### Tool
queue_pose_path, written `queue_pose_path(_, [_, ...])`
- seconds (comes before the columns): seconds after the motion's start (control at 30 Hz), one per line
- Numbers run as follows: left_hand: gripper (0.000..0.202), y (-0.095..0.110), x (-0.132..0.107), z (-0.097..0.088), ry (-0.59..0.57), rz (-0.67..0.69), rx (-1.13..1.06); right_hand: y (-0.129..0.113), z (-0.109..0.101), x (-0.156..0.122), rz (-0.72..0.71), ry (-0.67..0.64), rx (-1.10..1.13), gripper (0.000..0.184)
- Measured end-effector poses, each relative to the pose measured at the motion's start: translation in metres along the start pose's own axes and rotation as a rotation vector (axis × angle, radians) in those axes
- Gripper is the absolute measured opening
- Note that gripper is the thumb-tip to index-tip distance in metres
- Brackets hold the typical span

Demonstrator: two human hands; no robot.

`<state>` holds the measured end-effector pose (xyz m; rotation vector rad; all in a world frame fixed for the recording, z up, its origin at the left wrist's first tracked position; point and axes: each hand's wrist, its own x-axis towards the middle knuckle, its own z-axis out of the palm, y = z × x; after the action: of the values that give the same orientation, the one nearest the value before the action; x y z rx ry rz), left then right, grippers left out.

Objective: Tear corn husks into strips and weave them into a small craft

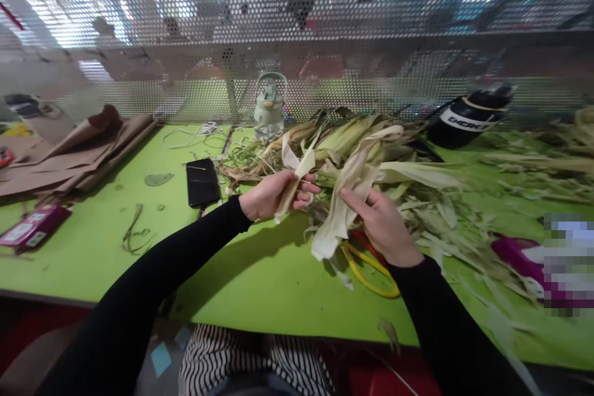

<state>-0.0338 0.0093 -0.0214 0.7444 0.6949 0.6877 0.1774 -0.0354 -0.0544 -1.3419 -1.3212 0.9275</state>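
Pinching a corn husk strip [297, 182] in your left hand [271, 195], your right hand [383, 226] fingers apparently grip another husk [346, 204] above the bench [260, 272] middle, clear of the husk pile [371, 148].

Dry papery husks [352, 179], glossy phone [202, 182]

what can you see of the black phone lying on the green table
The flat black rectangular phone lies face up on the bright green table, screen dark and glossy, long side running away from the person. It sits just left of the pile of dry corn husks, near the left hand, which does not touch it. A thin cable seems to leave its near end.
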Motion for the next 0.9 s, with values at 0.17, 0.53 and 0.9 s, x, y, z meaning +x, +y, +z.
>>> queue_pose_path(0.17, [0.012, -0.016, -0.019, -0.016, 0.068, 0.065, 0.056, 0.002, 0.013, -0.006, 0.067, -0.094, 0.044, 0.041])
queue_pose_path(0.53, [0.015, -0.05, -0.024, -0.011, 0.112, 0.08, 0.317, 0.002, 0.03, -0.016, 0.028, -0.175, -0.056, 0.044])
queue_pose_path(0.9, [0.008, -0.056, -0.02, -0.008, 0.031, 0.201, 0.233, -0.012, 0.04, -0.027, -0.376, 0.024, -0.487, 0.055])
